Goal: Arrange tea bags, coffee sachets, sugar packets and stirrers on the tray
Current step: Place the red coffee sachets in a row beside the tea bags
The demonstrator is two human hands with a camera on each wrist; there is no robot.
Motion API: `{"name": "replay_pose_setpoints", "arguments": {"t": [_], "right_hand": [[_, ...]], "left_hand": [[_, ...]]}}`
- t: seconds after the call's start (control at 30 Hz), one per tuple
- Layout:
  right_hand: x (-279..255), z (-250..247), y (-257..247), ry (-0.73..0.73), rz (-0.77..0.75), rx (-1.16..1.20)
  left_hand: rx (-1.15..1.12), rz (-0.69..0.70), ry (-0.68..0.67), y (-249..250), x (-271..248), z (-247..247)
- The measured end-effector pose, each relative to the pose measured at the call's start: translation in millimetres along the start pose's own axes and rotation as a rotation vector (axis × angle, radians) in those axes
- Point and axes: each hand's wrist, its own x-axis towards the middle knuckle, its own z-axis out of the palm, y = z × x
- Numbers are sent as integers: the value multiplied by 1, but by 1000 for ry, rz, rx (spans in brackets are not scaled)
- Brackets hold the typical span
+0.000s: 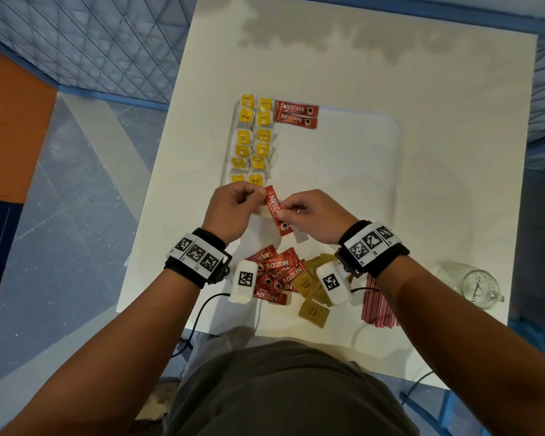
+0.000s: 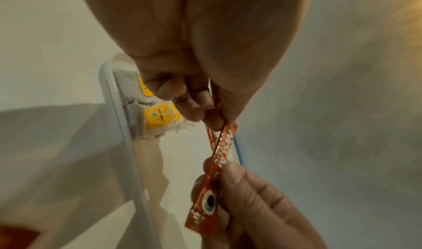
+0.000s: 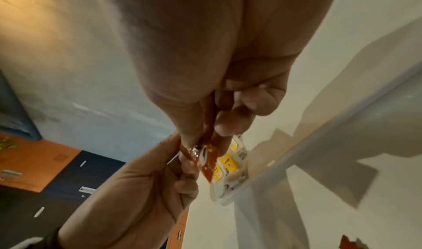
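A red coffee sachet (image 1: 276, 209) hangs above the near left corner of the white tray (image 1: 394, 146). My left hand (image 1: 255, 192) pinches its far end and my right hand (image 1: 287, 209) pinches its middle. The left wrist view shows two red strips crossing: one sachet (image 2: 224, 144) runs down into the right hand's fingers (image 2: 242, 180), and a thinner strip sits under my left fingertips (image 2: 213, 121). Yellow tea bags (image 1: 254, 140) fill two columns along the tray's left side. Two coffee sachets (image 1: 296, 114) lie at its far edge.
On the white table (image 1: 453, 89), near me, lie a pile of coffee sachets (image 1: 274, 273), brown sugar packets (image 1: 311, 309) and a bundle of red-striped stirrers (image 1: 378, 309). A glass mug (image 1: 474, 284) stands at the near right corner. Cables cross the near edge.
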Motion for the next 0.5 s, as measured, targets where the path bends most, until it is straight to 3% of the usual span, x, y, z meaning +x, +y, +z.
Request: {"name": "replay_pose_setpoints", "arguments": {"t": [0.2, 0.5], "right_hand": [[8, -14, 4, 92, 57, 51], [23, -34, 6, 114, 120, 109]], "left_hand": [[-114, -26, 128, 6, 0, -4], [-238, -92, 128, 8, 5, -2]]}}
